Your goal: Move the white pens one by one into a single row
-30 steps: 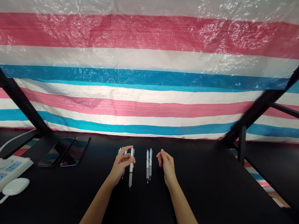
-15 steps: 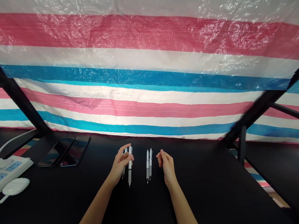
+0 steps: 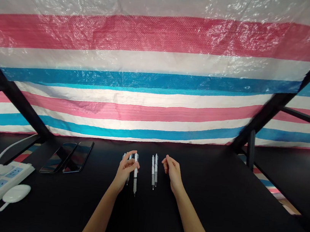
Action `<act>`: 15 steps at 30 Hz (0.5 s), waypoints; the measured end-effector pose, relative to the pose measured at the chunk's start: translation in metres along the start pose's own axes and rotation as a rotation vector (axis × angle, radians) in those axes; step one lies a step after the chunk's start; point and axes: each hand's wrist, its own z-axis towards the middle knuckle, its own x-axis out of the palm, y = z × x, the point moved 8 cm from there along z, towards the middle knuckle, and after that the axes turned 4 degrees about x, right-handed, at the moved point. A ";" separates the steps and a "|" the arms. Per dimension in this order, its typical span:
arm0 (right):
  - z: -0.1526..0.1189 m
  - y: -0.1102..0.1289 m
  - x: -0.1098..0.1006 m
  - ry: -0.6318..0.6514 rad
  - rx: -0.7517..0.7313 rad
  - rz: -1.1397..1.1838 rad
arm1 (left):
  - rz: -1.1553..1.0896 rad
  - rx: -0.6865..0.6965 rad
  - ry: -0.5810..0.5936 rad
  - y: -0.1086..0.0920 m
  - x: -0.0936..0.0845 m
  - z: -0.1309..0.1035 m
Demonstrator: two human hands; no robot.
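Note:
Between the fingers of my left hand (image 3: 124, 171) is a white pen (image 3: 136, 173) with a grey grip, its tip pointing toward me. Behind those fingers another pen (image 3: 127, 179) lies on the black table (image 3: 146, 218), partly covered by the hand; a white pen end shows at the hand's far left edge. To the right, two similar pens, a left one (image 3: 153, 171) and a right one (image 3: 156, 170), lie side by side. Just right of them rests my right hand (image 3: 173, 174), fingers curled inward and touching no pen; what they may hold is hidden.
Two dark phones, one (image 3: 58, 158) beside the other (image 3: 78, 157), lie at the left. Nearer me are a white power strip (image 3: 17, 173) with plugs and a white round charger (image 3: 16, 193) on a cable. Black frame bars and a striped tarp (image 3: 143, 114) stand behind.
My left hand and its pen have shifted slightly to the right and toward me. One more white pen end now shows beside the left fingers. My right hand has stayed put.

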 end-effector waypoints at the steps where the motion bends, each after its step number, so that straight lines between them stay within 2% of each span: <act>1: 0.000 0.000 0.000 0.000 0.001 0.003 | 0.006 0.001 0.001 -0.001 0.000 0.000; 7: -0.001 0.003 0.000 0.002 -0.003 -0.005 | 0.005 0.020 -0.047 -0.005 -0.004 -0.002; 15: 0.000 0.002 0.000 -0.003 -0.021 -0.022 | 0.077 0.099 -0.273 -0.001 -0.033 0.005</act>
